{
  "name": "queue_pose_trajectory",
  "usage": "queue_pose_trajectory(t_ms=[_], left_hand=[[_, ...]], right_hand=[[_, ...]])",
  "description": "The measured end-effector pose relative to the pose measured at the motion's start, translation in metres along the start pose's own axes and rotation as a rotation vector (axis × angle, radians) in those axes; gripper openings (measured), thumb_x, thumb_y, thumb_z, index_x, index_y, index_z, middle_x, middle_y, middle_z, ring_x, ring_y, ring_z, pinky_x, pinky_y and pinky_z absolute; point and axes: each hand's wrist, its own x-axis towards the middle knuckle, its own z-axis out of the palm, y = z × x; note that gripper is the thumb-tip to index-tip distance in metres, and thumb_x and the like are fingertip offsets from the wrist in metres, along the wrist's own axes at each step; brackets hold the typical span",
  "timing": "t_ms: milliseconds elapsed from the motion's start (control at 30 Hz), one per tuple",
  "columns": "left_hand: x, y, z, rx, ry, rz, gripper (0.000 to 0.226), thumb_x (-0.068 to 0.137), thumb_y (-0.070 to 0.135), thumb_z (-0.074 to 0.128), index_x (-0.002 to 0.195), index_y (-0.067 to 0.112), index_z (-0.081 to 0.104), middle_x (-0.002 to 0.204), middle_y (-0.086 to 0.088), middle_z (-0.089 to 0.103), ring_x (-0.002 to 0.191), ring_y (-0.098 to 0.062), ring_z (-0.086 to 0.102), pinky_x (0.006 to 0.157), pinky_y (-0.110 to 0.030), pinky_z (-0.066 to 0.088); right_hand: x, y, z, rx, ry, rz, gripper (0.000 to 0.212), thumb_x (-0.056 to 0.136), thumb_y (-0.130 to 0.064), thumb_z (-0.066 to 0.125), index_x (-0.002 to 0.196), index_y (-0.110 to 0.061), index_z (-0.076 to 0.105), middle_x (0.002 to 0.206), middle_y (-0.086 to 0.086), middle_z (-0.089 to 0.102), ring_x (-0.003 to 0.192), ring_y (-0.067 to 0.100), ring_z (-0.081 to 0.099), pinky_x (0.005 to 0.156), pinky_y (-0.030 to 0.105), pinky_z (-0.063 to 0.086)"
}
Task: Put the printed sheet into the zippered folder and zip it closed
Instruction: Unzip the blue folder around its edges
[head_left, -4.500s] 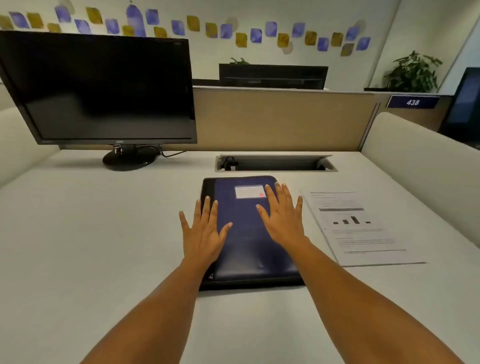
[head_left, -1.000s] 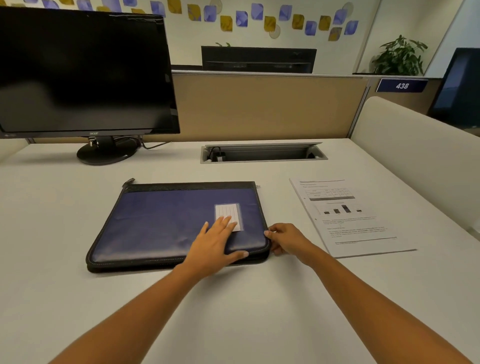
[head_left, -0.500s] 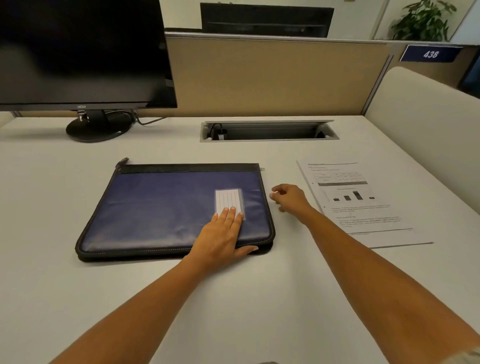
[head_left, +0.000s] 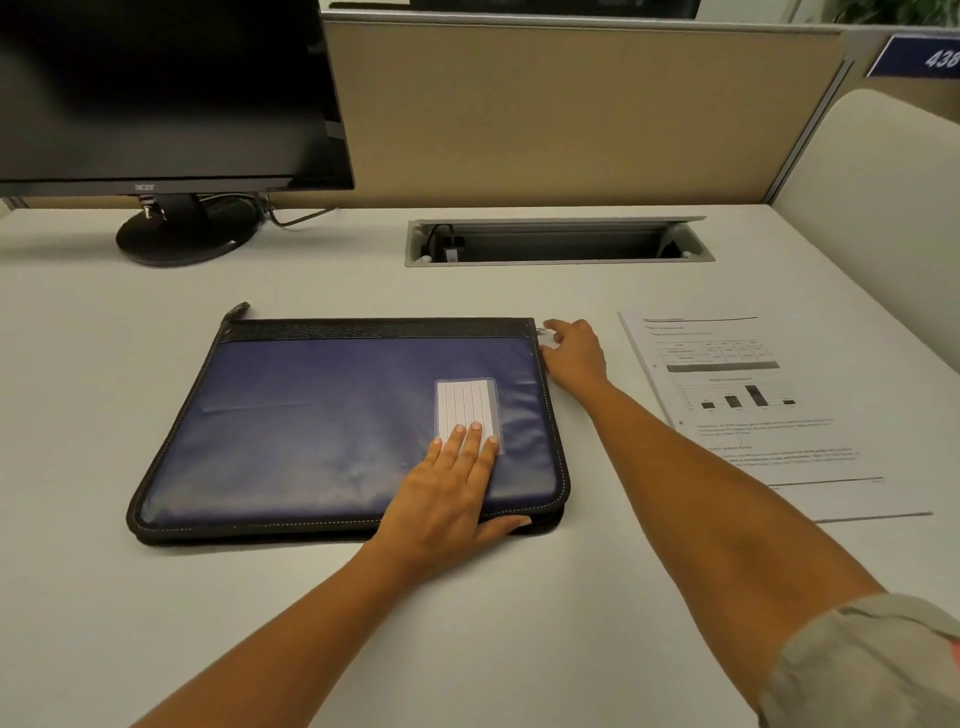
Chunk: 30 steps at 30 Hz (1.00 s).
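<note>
Since half a second ago, the right hand (head_left: 574, 356) has been carried from beside the middle of the folder's right edge up to its far right corner, while the left hand (head_left: 451, 499) has been kept where it was. Largest of all, the white desk (head_left: 363, 623) is seen spread across the view, backed by a tan partition (head_left: 561, 114). At the far left a dark monitor (head_left: 161, 88) is held up on its round black stand (head_left: 182, 234), and a cable hatch (head_left: 558, 241) is set into the desk behind the folder. The zippered folder (head_left: 322, 421), blue with a black spine band along its far edge, is laid flat and closed near the middle of the desk. The printed sheet (head_left: 748, 410) is laid flat on the desk just to the right of the folder, outside it and untouched, with the right forearm passing between the two. The left hand is pressed flat and open on the folder's near right part, thumb hooked over the near edge, fingertips (head_left: 475, 428) resting on the lined label card (head_left: 465, 405). The right hand is curled at the corner with thumb and forefinger pinched on a small pale zipper pull (head_left: 546, 335), though the pull is largely hidden and too small for detail
</note>
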Motion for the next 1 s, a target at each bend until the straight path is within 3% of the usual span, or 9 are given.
queue_pose_trajectory(t_ms=[67,167,367,533,1000], left_hand=[[0.0,0.0,0.004,-0.019,0.005,0.002,0.089,0.087,0.065,0.001,0.119,0.007,0.061,0.119,-0.013,0.065,0.108,-0.025,0.063,0.088,-0.037,0.05],[0.0,0.0,0.006,-0.016,0.052,-0.003,0.088,0.087,0.066,0.002,0.119,0.008,0.06,0.12,-0.012,0.064,0.11,-0.024,0.062,0.09,-0.036,0.049],[0.001,-0.001,0.008,0.001,0.086,-0.015,0.087,0.087,0.066,0.004,0.121,0.008,0.058,0.122,-0.013,0.063,0.111,-0.025,0.061,0.091,-0.037,0.048],[0.001,0.0,0.003,-0.007,0.067,-0.028,0.088,0.087,0.066,0.003,0.119,0.008,0.06,0.121,-0.012,0.064,0.11,-0.024,0.062,0.089,-0.037,0.05],[-0.001,0.003,0.0,0.002,0.003,-0.042,0.087,0.088,0.065,0.003,0.118,0.008,0.061,0.117,-0.012,0.066,0.107,-0.025,0.064,0.086,-0.037,0.051]], right_hand=[[0.005,-0.001,0.002,0.021,-0.001,0.004,0.04,0.091,-0.021,0.054,0.13,-0.011,0.049,0.132,0.014,0.045,0.116,0.031,0.051,0.096,0.034,0.042],[0.011,-0.003,0.004,0.026,0.0,-0.001,0.035,0.092,-0.023,0.052,0.124,-0.008,0.054,0.131,0.014,0.046,0.115,0.031,0.052,0.095,0.033,0.043],[0.012,-0.003,0.009,0.08,0.093,0.011,0.024,0.092,-0.011,0.05,0.109,-0.004,0.065,0.116,0.015,0.063,0.103,0.029,0.06,0.078,0.025,0.042],[0.003,-0.002,0.01,0.124,0.136,0.052,0.023,0.091,-0.011,0.052,0.109,-0.004,0.064,0.116,0.014,0.064,0.103,0.028,0.059,0.084,0.029,0.044],[-0.045,0.017,0.004,0.088,0.104,-0.029,0.021,0.091,-0.014,0.053,0.103,-0.002,0.065,0.113,0.014,0.064,0.097,0.029,0.06,0.078,0.027,0.042]])
